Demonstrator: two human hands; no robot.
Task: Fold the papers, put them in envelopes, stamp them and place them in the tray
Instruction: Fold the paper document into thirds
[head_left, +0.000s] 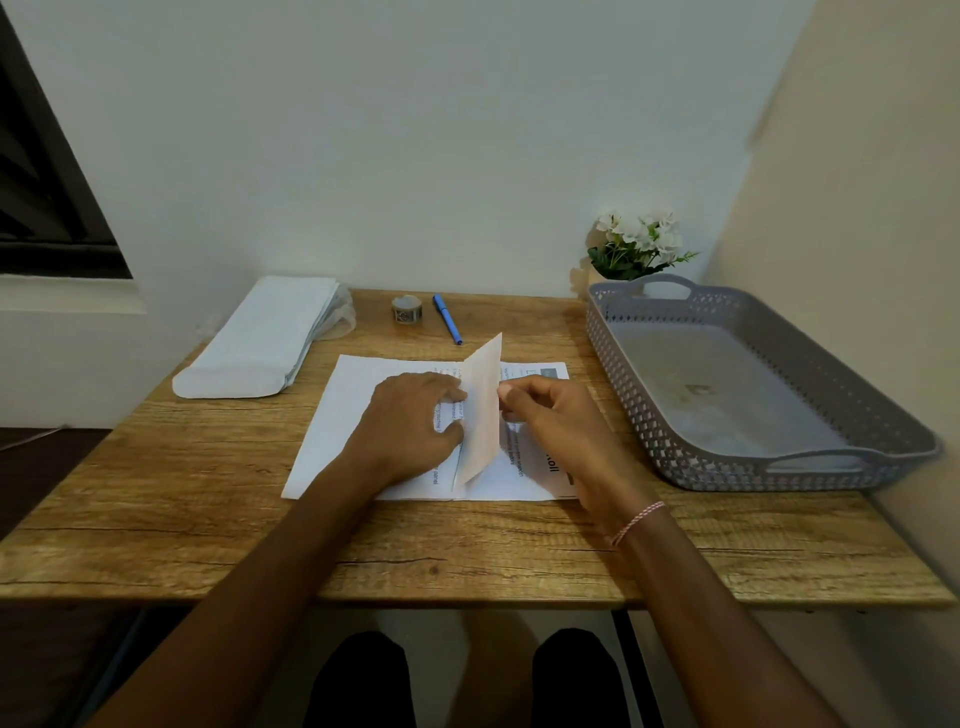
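Your left hand (415, 421) presses flat, fingers spread, on the white printed paper sheet (337, 431) at the wooden table's (208, 519) centre. Your right hand (550, 421) pinches the sheet's raised flap (483, 405), which stands upright between both hands. The grey perforated plastic tray (852, 415) lies at three o'clock, the white envelope stack (260, 338) at ten o'clock.

Bare wooden worktop (208, 519) lay open along the near edge; the grey perforated plastic tray (857, 410) blocked the right, the white envelope stack (260, 338) the far left.
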